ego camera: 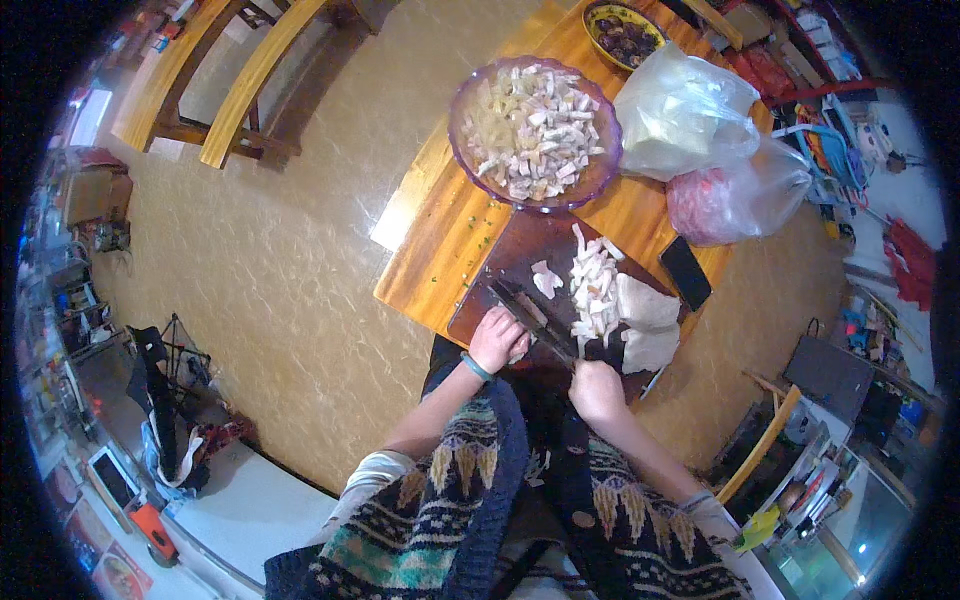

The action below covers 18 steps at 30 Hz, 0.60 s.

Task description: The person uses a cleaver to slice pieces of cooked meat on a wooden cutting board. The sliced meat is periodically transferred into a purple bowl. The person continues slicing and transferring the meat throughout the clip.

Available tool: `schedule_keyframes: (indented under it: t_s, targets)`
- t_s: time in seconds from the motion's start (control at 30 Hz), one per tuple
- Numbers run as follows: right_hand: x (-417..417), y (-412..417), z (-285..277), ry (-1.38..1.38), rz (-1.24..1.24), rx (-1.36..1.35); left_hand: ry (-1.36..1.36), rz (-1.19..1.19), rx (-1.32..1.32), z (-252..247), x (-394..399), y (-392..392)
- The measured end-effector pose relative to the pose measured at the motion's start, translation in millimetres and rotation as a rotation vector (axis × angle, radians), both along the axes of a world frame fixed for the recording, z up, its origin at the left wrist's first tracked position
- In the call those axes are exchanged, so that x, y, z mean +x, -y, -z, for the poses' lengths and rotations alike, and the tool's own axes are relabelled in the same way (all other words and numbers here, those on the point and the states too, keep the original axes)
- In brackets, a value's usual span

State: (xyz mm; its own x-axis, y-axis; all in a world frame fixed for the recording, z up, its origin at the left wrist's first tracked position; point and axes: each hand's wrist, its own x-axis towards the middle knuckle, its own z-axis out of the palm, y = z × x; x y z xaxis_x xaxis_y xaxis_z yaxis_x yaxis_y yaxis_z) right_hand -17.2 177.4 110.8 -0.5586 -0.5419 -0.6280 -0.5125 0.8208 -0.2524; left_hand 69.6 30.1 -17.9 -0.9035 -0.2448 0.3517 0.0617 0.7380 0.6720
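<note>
My right hand (598,391) is closed on the handle of a cleaver (536,319), whose dark blade slants up and left over a dark cutting board (500,255). Beside the blade, my left hand (499,339) presses on a pale piece of meat or fat, mostly hidden beneath the fingers. Cut pale strips (595,289) lie heaped right of the blade, with larger pale slabs (649,304) at the board's right side. A small pale piece (546,279) rests above the blade. Beyond the board, a scalloped glass bowl (459,150) holds many cut pale pieces.
A wooden table (427,255) bears the board, bits of green, a black phone (685,273), plastic bags (686,112) (739,195) and a yellow-rimmed bowl (592,45) of dark food. Wooden benches (247,90) stand at the upper left. A wooden chair (761,446) is at the lower right.
</note>
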Motion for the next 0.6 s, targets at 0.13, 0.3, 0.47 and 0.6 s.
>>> schedule_keyframes:
  t_s: [0.13,0.3,0.47,0.6]
  targets:
    - [1,-24,-12,0.048,0.032,-0.016,-0.076,0.024,-0.025,-2,-6,0]
    - [-6,20,37,-0.089,0.008,-0.077,-0.086,0.008,-0.001,-7,-7,2]
    - [-31,3,38,-0.183,0.027,-0.173,-0.127,-0.004,0.018,-19,-8,1]
    - [-10,-10,10,-0.075,-0.008,-0.124,-0.097,0.029,0.011,-5,2,-4]
